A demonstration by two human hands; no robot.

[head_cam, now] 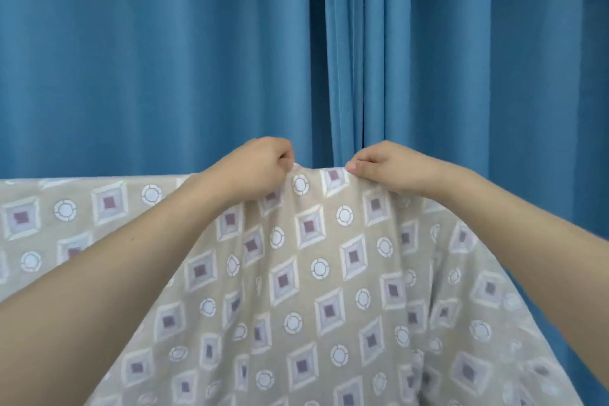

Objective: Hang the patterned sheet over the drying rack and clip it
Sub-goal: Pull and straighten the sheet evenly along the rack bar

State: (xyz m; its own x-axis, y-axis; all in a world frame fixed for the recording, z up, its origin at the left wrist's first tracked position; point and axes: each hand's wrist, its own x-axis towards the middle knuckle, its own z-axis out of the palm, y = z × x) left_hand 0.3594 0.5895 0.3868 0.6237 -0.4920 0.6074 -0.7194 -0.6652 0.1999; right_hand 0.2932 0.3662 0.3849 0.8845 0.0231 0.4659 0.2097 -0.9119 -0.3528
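The patterned sheet [316, 273] is beige with white circles and purple-centred diamonds, and it fills the lower half of the view. My left hand [260, 165] pinches its top edge at centre. My right hand [382, 165] pinches the same edge a short way to the right. The cloth between and below my hands falls in slanting folds. On the left the sheet's top edge runs level, as if laid over something. The drying rack is hidden under the cloth, and no clip is in sight.
A blue curtain [164, 59] with vertical pleats hangs right behind the sheet and covers the whole background. A seam between two curtain panels runs down just right of centre.
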